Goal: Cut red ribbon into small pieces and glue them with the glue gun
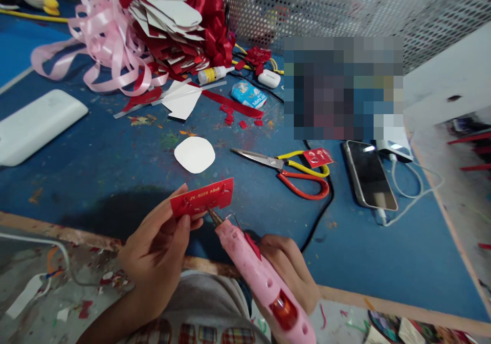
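My left hand pinches a small red card with gold print by its left end, just above the table's front edge. In my right hand is a pink hot glue gun, gripped around its body. Its metal nozzle points up and left, and the tip meets the card's lower edge or lies very near it; which of the two I cannot tell. Behind the card, a white rounded paper piece lies flat. To its right rest scissors with yellow and red handles, a small red piece on top.
Pink ribbon and a pile of red and white cut pieces stand at the back left. A small glue bottle lies before them. A phone with a white cable is at right, a white device at left.
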Demonstrator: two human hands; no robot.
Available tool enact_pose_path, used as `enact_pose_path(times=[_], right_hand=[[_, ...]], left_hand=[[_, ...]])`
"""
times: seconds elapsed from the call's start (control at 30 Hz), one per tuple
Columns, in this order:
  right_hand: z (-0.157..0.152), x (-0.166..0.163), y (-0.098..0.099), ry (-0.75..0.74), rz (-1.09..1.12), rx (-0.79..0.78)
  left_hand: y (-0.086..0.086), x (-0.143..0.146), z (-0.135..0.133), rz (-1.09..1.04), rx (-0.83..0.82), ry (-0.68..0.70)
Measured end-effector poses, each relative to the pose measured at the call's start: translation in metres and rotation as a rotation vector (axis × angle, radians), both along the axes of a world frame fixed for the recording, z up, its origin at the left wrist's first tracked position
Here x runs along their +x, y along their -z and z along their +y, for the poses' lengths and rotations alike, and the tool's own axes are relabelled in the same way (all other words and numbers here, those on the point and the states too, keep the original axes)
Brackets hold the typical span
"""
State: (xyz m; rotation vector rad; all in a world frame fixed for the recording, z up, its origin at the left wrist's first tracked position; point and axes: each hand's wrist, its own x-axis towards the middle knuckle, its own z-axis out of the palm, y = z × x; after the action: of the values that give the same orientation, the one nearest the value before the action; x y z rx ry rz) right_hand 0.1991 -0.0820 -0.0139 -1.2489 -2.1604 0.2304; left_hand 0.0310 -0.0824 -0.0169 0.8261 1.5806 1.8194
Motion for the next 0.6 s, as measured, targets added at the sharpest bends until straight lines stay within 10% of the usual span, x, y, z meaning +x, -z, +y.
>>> enact_pose_path(times=[0.6], right_hand=[[0.005, -0.011, -0.007, 0.029, 0.012, 0.147]], left_hand=[[0.003, -0.003, -0.003, -0.02, 0.028, -0.043]])
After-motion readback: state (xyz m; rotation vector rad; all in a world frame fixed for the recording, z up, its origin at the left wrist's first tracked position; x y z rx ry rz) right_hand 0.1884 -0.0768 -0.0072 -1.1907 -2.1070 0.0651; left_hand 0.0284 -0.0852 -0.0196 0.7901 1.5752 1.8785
